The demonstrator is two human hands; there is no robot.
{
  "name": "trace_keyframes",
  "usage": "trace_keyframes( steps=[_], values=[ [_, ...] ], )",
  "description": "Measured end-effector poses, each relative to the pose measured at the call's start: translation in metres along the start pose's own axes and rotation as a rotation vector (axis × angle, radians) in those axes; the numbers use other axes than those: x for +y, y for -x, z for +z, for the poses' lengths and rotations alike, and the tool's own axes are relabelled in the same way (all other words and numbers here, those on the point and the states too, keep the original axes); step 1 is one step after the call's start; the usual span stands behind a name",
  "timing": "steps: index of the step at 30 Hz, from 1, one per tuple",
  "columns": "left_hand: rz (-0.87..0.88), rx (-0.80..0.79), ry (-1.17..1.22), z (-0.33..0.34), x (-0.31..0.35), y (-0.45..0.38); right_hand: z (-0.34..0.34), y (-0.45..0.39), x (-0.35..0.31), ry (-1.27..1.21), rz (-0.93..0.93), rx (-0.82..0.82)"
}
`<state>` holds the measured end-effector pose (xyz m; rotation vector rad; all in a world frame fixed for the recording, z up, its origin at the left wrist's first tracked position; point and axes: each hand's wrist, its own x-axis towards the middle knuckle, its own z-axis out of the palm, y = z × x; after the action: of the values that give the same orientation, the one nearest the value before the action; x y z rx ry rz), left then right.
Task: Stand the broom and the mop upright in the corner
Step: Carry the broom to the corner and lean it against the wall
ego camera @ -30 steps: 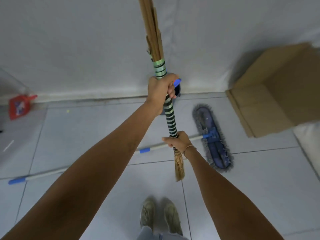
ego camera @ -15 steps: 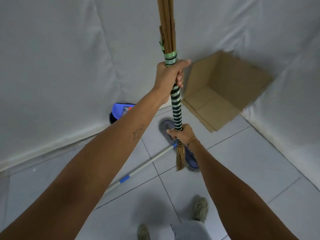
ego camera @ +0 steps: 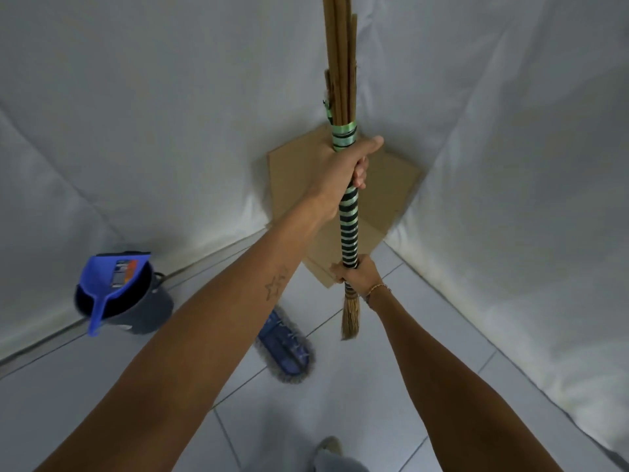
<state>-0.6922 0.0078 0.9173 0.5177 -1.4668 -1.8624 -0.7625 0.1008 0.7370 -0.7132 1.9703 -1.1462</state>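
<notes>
I hold a straw broom (ego camera: 349,226) upright in front of me, its green-and-black banded handle between my hands and its brown stalks rising past the top edge. My left hand (ego camera: 343,168) grips it high, just under the green band. My right hand (ego camera: 355,274) grips it low, above the short straw tuft hanging off the floor. The mop lies on the floor: its blue flat head with grey fringe (ego camera: 286,349) shows below my left forearm, which hides the pole. The corner, where two white-draped walls meet, is straight ahead behind the broom.
A folded cardboard sheet (ego camera: 384,189) leans in the corner behind the broom. A dark bucket (ego camera: 143,308) with a blue dustpan (ego camera: 112,284) in it stands by the left wall. Pale floor tiles (ego camera: 374,386) stretch toward me; my shoe (ego camera: 328,446) shows at the bottom.
The view has swung right so the corner and cardboard are now centred behind the broom. The bucket and mop head have shifted left. Both hands keep the same grip.
</notes>
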Motion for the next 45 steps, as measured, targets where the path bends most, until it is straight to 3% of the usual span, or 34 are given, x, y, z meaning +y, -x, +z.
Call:
trace_keyframes(
  steps=[10,17,23,35,45],
  values=[
    [0.038,0.012,-0.059,0.058,-0.056,-0.159,-0.079,-0.141,0.002,-0.044,-0.008,-0.006],
    [0.051,0.001,-0.096,0.075,-0.092,-0.326,-0.115,-0.296,-0.031,-0.019,-0.017,0.01],
    [0.043,0.127,-0.021,0.068,-0.086,-0.456,-0.15,-0.417,-0.081,0.005,-0.016,-0.047],
    [0.121,0.228,-0.103,0.066,-0.084,-0.602,-0.177,-0.568,-0.133,0.06,-0.058,-0.078],
    [0.051,0.174,-0.376,0.032,-0.164,-0.758,-0.176,-0.742,-0.117,0.225,-0.029,-0.16]
  ],
)
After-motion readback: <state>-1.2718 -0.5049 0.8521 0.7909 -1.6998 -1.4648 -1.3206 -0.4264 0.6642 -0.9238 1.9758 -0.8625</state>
